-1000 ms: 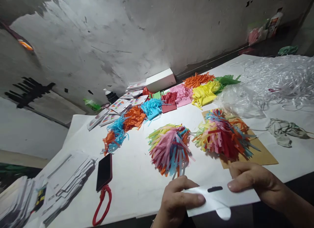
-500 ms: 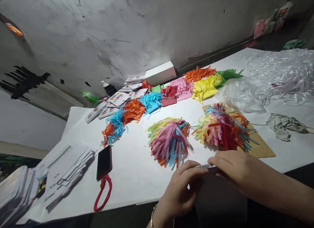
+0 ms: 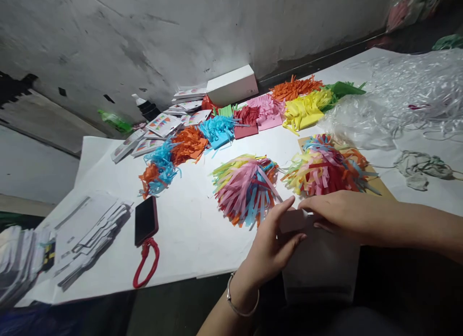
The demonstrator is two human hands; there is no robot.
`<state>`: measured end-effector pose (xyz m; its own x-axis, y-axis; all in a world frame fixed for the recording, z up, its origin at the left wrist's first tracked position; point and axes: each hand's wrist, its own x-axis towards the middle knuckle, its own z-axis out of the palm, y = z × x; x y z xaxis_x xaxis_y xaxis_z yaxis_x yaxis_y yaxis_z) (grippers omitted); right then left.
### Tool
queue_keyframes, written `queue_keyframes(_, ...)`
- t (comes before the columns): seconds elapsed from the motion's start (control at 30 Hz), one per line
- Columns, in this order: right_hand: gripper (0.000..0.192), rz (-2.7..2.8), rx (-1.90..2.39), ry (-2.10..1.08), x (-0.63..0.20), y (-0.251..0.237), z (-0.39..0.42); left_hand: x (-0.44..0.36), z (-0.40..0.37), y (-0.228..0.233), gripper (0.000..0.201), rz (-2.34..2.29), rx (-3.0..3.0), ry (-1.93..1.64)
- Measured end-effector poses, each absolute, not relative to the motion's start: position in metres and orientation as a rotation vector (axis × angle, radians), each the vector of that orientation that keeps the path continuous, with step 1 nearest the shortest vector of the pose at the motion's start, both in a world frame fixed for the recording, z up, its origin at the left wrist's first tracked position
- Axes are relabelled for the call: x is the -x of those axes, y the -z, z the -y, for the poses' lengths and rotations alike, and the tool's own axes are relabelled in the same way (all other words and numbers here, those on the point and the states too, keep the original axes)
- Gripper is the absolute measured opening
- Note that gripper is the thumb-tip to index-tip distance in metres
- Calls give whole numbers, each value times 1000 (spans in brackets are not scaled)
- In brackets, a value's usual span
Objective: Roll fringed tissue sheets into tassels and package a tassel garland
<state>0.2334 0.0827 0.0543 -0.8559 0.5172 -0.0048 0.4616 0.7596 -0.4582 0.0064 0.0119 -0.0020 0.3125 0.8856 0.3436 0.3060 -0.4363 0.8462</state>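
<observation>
A pale box [image 3: 321, 268], grey in shadow, stands upright below the table's front edge; its top is partly hidden by my hands. My left hand [image 3: 269, 246], with a bangle [image 3: 240, 297] at the wrist, is at its upper left corner, thumb and fingers spread apart. Over the upper edge, my right hand [image 3: 334, 210] has its fingers bent and gripping the box. Beyond them lie two multicoloured paper tassel bunches, one on the left [image 3: 248, 189] and one on the right [image 3: 321, 167], the right one over brown card [image 3: 385, 189].
Fringed paper bundles, including a yellow one [image 3: 306, 111], run along the back beside a white box [image 3: 231, 85] and printed packets [image 3: 164, 125]. At left lie a phone [image 3: 145, 221] with a red strap and white paper pieces [image 3: 92, 234]. Clear plastic [image 3: 415, 99] covers the right.
My left hand's thumb and fingers have spread apart at the box's corner. My right hand stays at the upper edge, its forearm more level. The view has shifted, showing more of the box.
</observation>
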Motion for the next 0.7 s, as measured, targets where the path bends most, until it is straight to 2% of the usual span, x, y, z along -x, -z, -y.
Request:
queue_keyframes(0.2, 29, 2834, 761, -664, -237, -52, -90, -9, -17, 0, 68, -1023, -1932, -1117)
queue_keyframes(0.4, 43, 2842, 613, -225, -240, -39, -90, -11, -23, -4, 61, -1025, -1905, -1152)
queue_keyframes(0.5, 41, 2837, 524, -56, -238, -39, -92, -12, -26, -4, 59, -1013, -1908, -1152)
queue_keyframes(0.6, 35, 2885, 502, -93, -233, -45, -95, -11, -28, -5, 59, -1011, -1917, -1136)
queue_keyframes(0.7, 34, 2911, 585, -322, -231, -55, -98, -9, -31, -8, 68, -985, -1910, -1117)
